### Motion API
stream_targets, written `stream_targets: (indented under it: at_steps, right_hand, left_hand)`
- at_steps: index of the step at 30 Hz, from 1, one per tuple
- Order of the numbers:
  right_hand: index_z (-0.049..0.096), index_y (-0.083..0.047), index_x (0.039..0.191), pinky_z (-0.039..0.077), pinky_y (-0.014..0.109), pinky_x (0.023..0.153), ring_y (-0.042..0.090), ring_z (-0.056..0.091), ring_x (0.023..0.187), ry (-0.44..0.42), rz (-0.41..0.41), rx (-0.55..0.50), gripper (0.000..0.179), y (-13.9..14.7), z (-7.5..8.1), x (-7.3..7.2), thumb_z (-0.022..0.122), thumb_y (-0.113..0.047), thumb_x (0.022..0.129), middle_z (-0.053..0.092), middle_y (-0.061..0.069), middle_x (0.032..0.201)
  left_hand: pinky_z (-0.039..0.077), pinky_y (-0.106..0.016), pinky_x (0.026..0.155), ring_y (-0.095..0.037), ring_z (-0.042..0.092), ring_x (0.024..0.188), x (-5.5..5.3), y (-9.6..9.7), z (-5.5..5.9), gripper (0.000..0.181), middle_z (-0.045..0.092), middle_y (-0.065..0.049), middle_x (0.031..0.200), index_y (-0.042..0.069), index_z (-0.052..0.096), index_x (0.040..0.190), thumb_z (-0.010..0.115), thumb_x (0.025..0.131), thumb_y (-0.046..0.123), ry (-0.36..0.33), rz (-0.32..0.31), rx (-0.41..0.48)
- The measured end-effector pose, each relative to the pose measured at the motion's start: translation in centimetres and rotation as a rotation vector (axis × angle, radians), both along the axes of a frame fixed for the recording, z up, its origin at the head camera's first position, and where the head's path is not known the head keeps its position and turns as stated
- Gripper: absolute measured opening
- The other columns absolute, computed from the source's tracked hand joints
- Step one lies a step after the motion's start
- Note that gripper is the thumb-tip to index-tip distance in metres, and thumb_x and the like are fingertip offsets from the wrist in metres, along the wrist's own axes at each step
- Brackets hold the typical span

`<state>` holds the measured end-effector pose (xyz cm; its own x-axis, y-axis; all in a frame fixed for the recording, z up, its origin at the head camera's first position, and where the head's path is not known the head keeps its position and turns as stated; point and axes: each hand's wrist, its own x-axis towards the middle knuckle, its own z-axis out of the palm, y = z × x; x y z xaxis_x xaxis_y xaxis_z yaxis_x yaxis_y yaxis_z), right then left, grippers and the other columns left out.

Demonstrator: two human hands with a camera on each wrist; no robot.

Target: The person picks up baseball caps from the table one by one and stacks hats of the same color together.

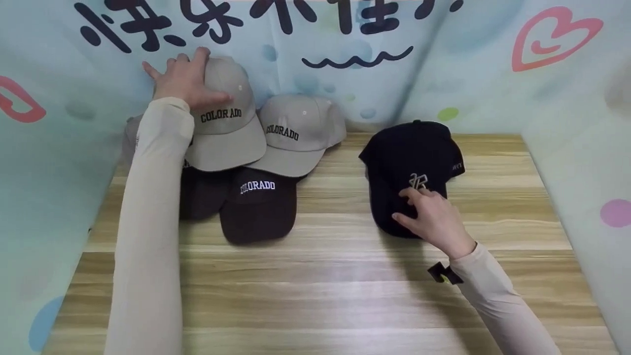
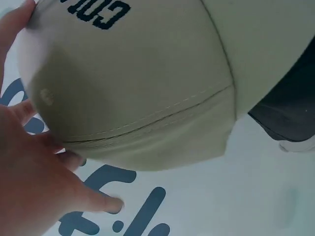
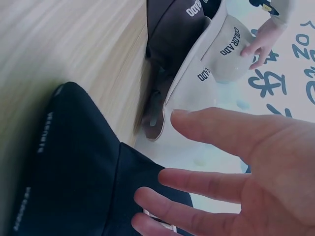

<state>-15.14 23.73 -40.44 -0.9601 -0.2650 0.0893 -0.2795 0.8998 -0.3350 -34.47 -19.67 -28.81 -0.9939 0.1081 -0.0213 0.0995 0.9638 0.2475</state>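
A pale blue backdrop (image 1: 567, 108) with large dark characters rose behind a wood-grain table (image 1: 315, 286), where the person worked in cream sleeves (image 1: 148, 236). On the table's back left lay a cluster of caps. At its top sat a grey cap (image 1: 227, 148), brim toward the person, overlapping the left side of a second grey cap (image 1: 313, 128). In front of and below them were a dark cap (image 1: 259, 212) and another dark cap (image 1: 202, 197), the latter partly hidden by the left sleeve. Well apart, toward the back right, a navy cap (image 1: 409, 153) lay with its brim toward the person as well.

The left hand (image 1: 185, 81) was on the upper grey cap — fingers splayed about the crown, thumb laid across its front. The right hand (image 1: 438, 217) was spread too, thumb and fingers apart, over the front of the navy cap; from where I stood I could not tell whether its fingertips touched the cloth.

A small black device (image 1: 445, 272) stuck out by the right wrist. Smallest of all was the stitching: "COLORADO" on the grey caps, and a pale emblem (image 1: 418, 181) on the navy one, partly behind the fingers.
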Motion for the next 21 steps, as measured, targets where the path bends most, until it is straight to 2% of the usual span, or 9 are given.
stream_targets:
  at_steps: [3, 6, 11, 15, 18, 21]
  right_hand:
    - [0.064, -0.002, 0.112, 0.049, 0.054, 0.067, 0.038, 0.062, 0.088, -0.008, -0.001, -0.001, 0.042, 0.1, -0.2, 0.2, 0.077, -0.027, 0.082, 0.068, 0.015, 0.095]
    - [0.064, -0.001, 0.111, 0.049, 0.054, 0.068, 0.037, 0.063, 0.086, -0.006, -0.001, -0.006, 0.041, 0.3, -0.4, 0.3, 0.077, -0.026, 0.081, 0.068, 0.015, 0.093]
    - [0.064, 0.000, 0.111, 0.049, 0.053, 0.069, 0.037, 0.063, 0.084, 0.005, 0.012, -0.023, 0.041, 0.3, -0.4, 0.5, 0.078, -0.024, 0.080, 0.068, 0.015, 0.091]
    - [0.064, 0.001, 0.110, 0.049, 0.052, 0.071, 0.038, 0.063, 0.084, 0.006, 0.032, -0.033, 0.040, 0.3, -0.4, 0.5, 0.078, -0.022, 0.081, 0.068, 0.015, 0.090]
    - [0.064, 0.001, 0.111, 0.049, 0.053, 0.070, 0.039, 0.062, 0.084, -0.006, 0.024, -0.036, 0.041, 0.4, -0.2, 0.6, 0.078, -0.022, 0.081, 0.068, 0.016, 0.091]
    - [0.063, 0.001, 0.112, 0.049, 0.054, 0.069, 0.039, 0.063, 0.085, -0.018, 0.008, -0.036, 0.043, 0.5, -0.1, 0.7, 0.078, -0.024, 0.081, 0.068, 0.016, 0.092]
  left_hand:
    - [0.019, -0.071, 0.100, -0.049, 0.043, 0.119, 0.3, 0.1, 0.5, 0.088, 0.044, -0.033, 0.132, 0.006, 0.028, 0.147, 0.068, 0.079, 0.045, 0.025, -0.028, 0.015]
    - [0.036, -0.064, 0.092, -0.046, 0.051, 0.105, 0.9, 0.8, 1.5, 0.076, 0.053, -0.030, 0.121, 0.002, 0.038, 0.139, 0.066, 0.081, 0.041, 0.051, -0.075, -0.016]
    - [0.041, -0.057, 0.080, -0.041, 0.054, 0.091, 2.4, 2.6, 3.5, 0.059, 0.059, -0.024, 0.105, 0.002, 0.047, 0.126, 0.067, 0.082, 0.037, 0.064, -0.194, -0.069]
    - [0.043, -0.053, 0.075, -0.037, 0.055, 0.086, 4.3, 4.7, 4.7, 0.055, 0.061, -0.019, 0.100, 0.005, 0.049, 0.121, 0.069, 0.083, 0.039, 0.074, -0.319, -0.106]
    - [0.044, -0.050, 0.073, -0.034, 0.057, 0.084, 6.0, 6.5, 5.1, 0.052, 0.062, -0.016, 0.097, 0.008, 0.051, 0.116, 0.070, 0.083, 0.043, 0.077, -0.392, -0.088]
    - [0.044, -0.045, 0.071, -0.030, 0.057, 0.083, 7.1, 8.3, 4.6, 0.051, 0.063, -0.012, 0.097, 0.011, 0.053, 0.114, 0.072, 0.082, 0.046, 0.059, -0.459, -0.023]
